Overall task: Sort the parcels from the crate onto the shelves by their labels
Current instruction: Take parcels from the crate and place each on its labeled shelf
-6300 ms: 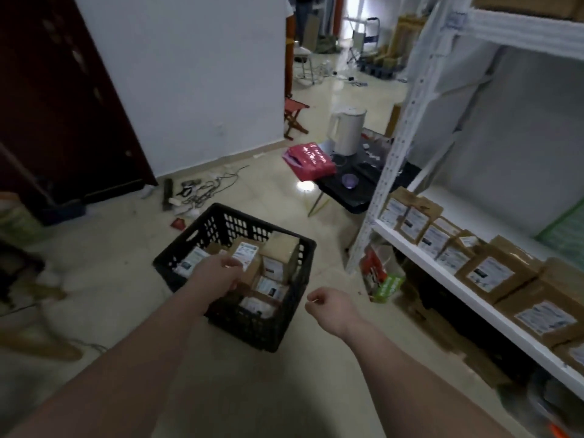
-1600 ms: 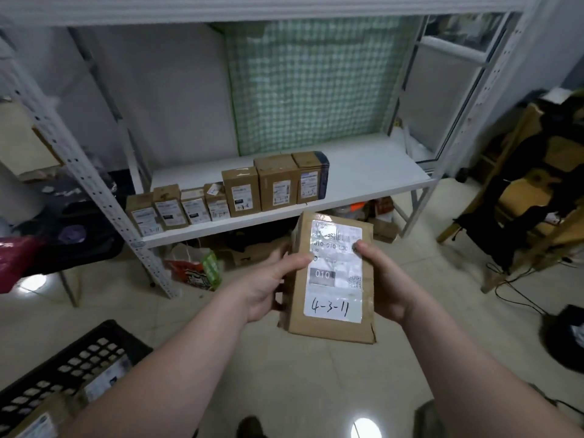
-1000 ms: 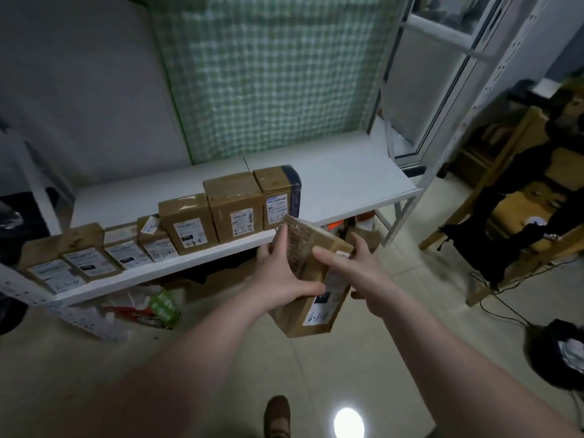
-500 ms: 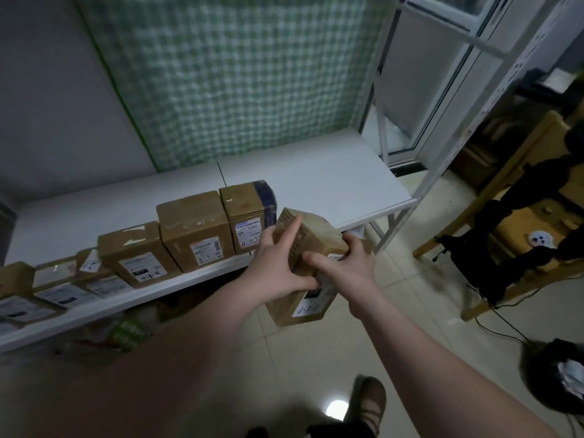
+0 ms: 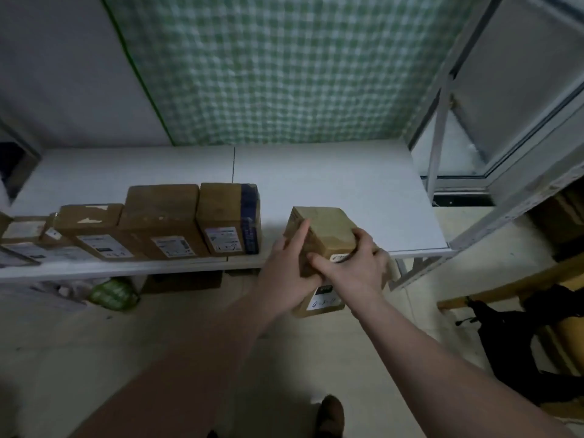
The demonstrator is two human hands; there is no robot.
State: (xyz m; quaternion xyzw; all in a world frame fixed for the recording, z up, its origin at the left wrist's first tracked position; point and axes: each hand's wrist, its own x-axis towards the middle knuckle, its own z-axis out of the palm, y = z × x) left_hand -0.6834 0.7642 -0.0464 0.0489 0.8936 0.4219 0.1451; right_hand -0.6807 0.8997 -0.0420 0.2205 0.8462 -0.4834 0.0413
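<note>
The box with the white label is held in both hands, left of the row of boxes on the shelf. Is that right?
Not quite. The head view shows the box held by the left hand and right hand, but right of the row of boxes on the shelf, not left.

A plain brown cardboard tone is shown by the held parcel. Its label is seen as white, marked with a black bar and dark handwriting. The shelf is finished in white. The row of parcels is seen in the same brown, each fronted with a white label, and the end parcel is banded in dark blue along one side. The cloth behind is patterned in green-and-white check and edged in darker green, beside a pale grey wall. The floor is tiled in pale beige. The bag under the shelf is coloured green.
</note>
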